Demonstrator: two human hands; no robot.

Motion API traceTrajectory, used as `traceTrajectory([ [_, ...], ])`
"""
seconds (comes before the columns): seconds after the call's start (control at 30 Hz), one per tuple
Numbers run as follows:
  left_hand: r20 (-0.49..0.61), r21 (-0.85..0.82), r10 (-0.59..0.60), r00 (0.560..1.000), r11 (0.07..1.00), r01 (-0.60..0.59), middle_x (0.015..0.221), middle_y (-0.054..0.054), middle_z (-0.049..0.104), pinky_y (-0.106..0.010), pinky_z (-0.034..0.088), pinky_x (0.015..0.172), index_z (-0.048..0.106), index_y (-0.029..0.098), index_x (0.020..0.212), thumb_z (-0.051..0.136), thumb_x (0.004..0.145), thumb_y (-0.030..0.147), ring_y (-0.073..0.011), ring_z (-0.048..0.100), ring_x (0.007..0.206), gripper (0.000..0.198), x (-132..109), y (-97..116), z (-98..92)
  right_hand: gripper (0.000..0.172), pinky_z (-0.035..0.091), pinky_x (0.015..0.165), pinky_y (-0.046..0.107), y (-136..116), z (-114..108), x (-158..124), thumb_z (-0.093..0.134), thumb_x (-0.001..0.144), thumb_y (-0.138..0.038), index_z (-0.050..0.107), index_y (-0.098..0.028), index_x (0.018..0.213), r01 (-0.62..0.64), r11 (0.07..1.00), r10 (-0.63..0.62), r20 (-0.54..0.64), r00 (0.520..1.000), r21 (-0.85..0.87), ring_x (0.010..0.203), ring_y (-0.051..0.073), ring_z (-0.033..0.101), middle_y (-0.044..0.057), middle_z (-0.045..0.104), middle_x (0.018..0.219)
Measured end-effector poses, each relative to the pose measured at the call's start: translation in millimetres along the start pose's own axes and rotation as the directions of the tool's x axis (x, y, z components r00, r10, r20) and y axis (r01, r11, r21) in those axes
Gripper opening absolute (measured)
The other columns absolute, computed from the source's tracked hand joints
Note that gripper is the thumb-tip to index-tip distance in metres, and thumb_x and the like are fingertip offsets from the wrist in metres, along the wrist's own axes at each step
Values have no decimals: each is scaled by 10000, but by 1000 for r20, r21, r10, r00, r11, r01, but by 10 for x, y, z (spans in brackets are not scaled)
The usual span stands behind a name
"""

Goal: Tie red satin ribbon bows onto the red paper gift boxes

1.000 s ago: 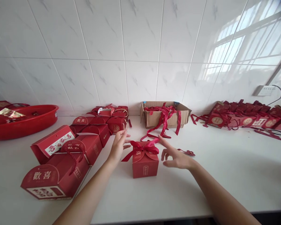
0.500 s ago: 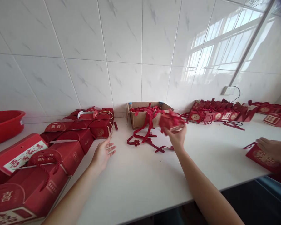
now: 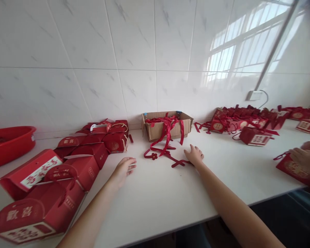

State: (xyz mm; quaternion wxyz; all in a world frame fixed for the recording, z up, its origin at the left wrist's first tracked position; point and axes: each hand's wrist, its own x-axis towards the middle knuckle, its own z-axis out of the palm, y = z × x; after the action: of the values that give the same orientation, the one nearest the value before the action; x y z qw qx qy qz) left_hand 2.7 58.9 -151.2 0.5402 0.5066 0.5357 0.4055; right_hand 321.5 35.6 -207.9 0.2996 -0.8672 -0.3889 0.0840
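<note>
Red ribbons (image 3: 167, 128) over carton (image 3: 177, 131) edge, counter (image 3: 150, 203) room nearer

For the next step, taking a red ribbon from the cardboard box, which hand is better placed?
Likely the right hand: nearer the hanging red ribbons and apparently empty. The left hand, also apparently empty, is farther.

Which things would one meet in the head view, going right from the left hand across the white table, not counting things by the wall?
Left hand, red strap with flower, crossed red straps, right hand, red gift box with white label, patterned red box at another person's hand.
</note>
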Motion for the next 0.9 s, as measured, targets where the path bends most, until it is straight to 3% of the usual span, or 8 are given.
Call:
traceTrajectory([
  [0.17,-65,296,154,986,946,-128,894,-55,612,-326,454,743,513,190,789,563,711,315,-228,604,909,155,82,-142,7,584,364,898,529,-62,-61,-110,391,825,-478,471,-195,1330,119,992,-117,37,992,-46,1211,374,426,184,451,1344],
  [0.33,-75,620,362,929,747,-241,1087,-93,553,-382,361,929,512,202,899,586,699,200,-271,479,1115,213,144,-317,0,435,306,968,527,-122,-78,-244,464,811,-400,592,-234,1192,307,947,-304,47,952,-92,1248,352,378,117,448,1351],
  [0.53,-2,824,384,923,524,-215,1124,-119,552,-411,337,933,532,194,989,573,742,254,-296,467,1116,258,160,-414,31,373,363,936,477,-203,39,-374,469,836,-414,620,-272,1145,450,891,-440,125,889,-67,1221,309,420,88,484,1321],
  [0.73,-136,910,439,888,410,-63,1166,-233,511,-546,293,934,460,100,1178,515,795,393,-405,415,1160,486,366,-422,37,339,308,979,498,-266,124,-512,480,832,-349,653,-259,1110,545,836,-529,178,830,-54,1223,314,410,90,484,1330],
  [0.8,-168,914,482,860,403,-48,1255,-270,444,-528,326,923,337,65,1315,511,808,362,-404,409,1180,613,479,-390,14,344,307,988,485,-291,125,-550,484,828,-339,647,-274,1124,581,813,-564,198,802,-35,1234,300,403,72,483,1334],
  [0.9,-200,917,574,794,396,-54,1434,-283,204,-498,350,937,183,105,1433,485,839,291,-401,322,1273,692,636,-304,-39,348,301,999,484,-318,120,-595,490,823,-335,638,-303,1136,635,773,-621,209,756,1,1236,289,399,50,491,1327],
])
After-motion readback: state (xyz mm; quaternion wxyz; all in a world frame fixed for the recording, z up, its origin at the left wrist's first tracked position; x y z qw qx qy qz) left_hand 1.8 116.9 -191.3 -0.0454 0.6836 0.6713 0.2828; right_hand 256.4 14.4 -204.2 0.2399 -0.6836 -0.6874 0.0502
